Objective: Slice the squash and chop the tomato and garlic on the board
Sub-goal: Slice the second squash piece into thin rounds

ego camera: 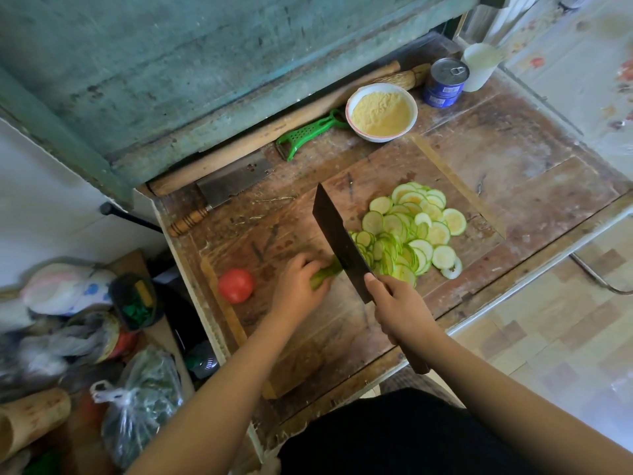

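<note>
A short green stub of squash [323,274] lies on the worn wooden board [301,337], and my left hand [299,281] grips it with curled fingers. My right hand [399,303] holds the handle of a dark cleaver [340,241], whose blade stands against the stub's cut end. A heap of thin round squash slices [409,231] spreads to the right of the blade. A whole red tomato [236,285] sits at the board's left edge. No garlic is visible.
A second cleaver [226,186] and a long rolling pin [274,132] lie at the back. A green peeler [308,133], a bowl of yellow meal [381,112], a blue tin [445,82] and a white cup [479,65] stand behind the board. Bags clutter the left.
</note>
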A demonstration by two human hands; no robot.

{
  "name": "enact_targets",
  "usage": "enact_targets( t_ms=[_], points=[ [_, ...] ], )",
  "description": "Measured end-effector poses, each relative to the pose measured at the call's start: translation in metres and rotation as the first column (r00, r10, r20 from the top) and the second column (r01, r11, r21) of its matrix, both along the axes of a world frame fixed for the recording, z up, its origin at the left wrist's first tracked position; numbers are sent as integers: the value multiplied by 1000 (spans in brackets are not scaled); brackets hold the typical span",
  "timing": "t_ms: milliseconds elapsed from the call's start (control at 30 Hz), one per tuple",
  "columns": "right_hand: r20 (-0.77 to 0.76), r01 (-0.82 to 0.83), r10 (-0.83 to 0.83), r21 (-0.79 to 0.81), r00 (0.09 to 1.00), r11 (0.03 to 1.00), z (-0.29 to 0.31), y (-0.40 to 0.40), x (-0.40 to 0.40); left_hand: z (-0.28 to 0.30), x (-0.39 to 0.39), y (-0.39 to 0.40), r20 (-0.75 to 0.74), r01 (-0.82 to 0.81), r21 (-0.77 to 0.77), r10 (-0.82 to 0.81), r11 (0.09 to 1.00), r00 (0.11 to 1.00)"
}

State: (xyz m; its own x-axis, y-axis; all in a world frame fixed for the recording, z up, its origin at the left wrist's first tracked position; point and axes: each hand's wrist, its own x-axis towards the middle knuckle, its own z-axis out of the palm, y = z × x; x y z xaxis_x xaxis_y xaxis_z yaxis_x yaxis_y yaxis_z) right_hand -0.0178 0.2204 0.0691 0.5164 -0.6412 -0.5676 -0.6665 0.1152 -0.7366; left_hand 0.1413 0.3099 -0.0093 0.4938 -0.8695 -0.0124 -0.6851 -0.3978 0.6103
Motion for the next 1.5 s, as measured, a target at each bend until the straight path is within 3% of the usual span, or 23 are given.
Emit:
enact_targets(
  t_ms=[400,667,1133,1500],
  points=[
    [36,102,-107,129,994,986,10,7,1,3,-2,2,-109,-53,28,56,998,992],
    [71,71,-74,52,995,996,15,7,5,-1,1,-1,-133,-48,-10,46,999,990],
    [17,55,-57,84,998,995,11,7,7,-2,3,-3,-100,-19,-27,16,999,995],
    [-57,-19,13,-102,998,995,-16,11,23,-1,5,-4,-106,-37,10,38,999,994]
  ],
)
